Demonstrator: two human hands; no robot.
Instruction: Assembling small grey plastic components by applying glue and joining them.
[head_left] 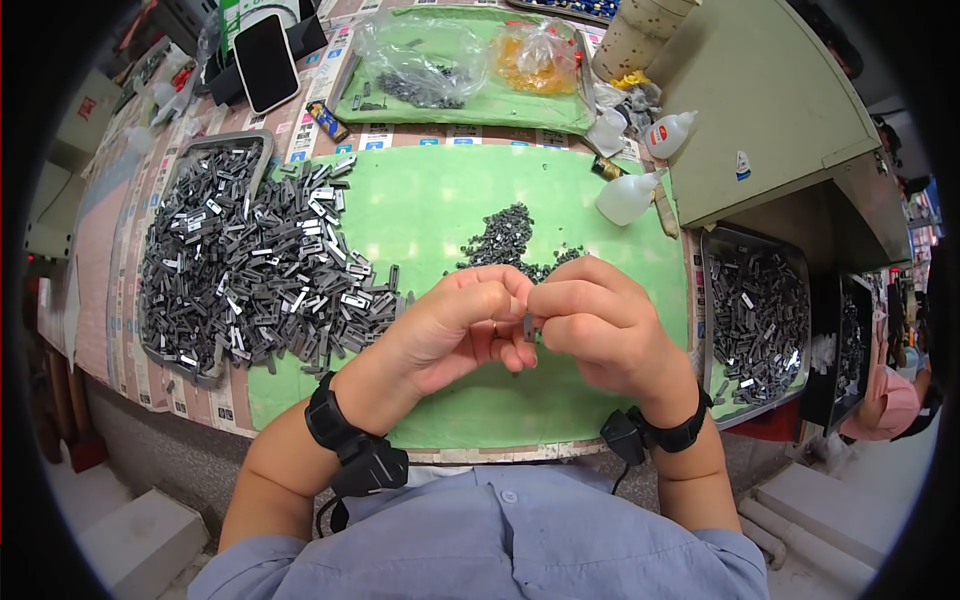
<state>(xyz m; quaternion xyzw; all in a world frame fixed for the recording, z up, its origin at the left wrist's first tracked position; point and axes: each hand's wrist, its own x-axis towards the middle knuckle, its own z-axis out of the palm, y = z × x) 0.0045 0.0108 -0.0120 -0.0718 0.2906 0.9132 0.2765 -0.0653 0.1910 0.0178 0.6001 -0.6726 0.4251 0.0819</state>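
Observation:
My left hand [462, 325] and my right hand [608, 318] meet over the green mat [440, 420], fingertips pinched together. Between them shows a small dark grey rectangular part [529, 326], mostly hidden by the fingers. The right thumb and fingers close on it; the left thumb and forefinger touch at its upper end, and whether they grip a second tiny piece cannot be made out. Just beyond the hands lies a heap of tiny dark pieces [503, 238]. To the left spreads a large pile of grey slotted rectangular parts [265, 255], spilling from a tray onto the mat.
At the far side a green tray [460, 115] holds plastic bags of small pieces. White squeeze bottles [628, 198] stand at the far right, beside a metal cabinet [755, 110]. A tray of grey parts [760, 320] sits at the right. A phone [266, 64] leans at the far left.

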